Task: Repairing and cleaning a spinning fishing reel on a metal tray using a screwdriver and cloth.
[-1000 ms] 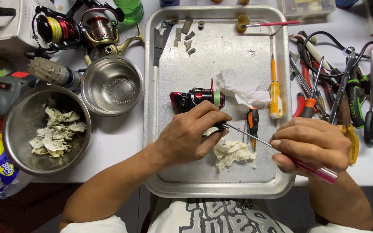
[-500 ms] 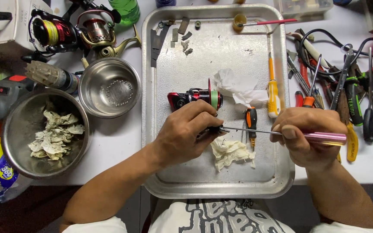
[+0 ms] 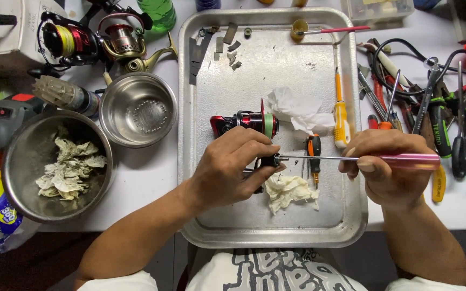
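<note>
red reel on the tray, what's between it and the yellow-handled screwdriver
In the head view, a crumpled white tissue lies between the red reel and the yellow-handled screwdriver, on the metal tray.

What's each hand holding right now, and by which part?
The right hand grips a pink-handled screwdriver by its handle. The left hand pinches a small dark part at the screwdriver's tip.
</note>
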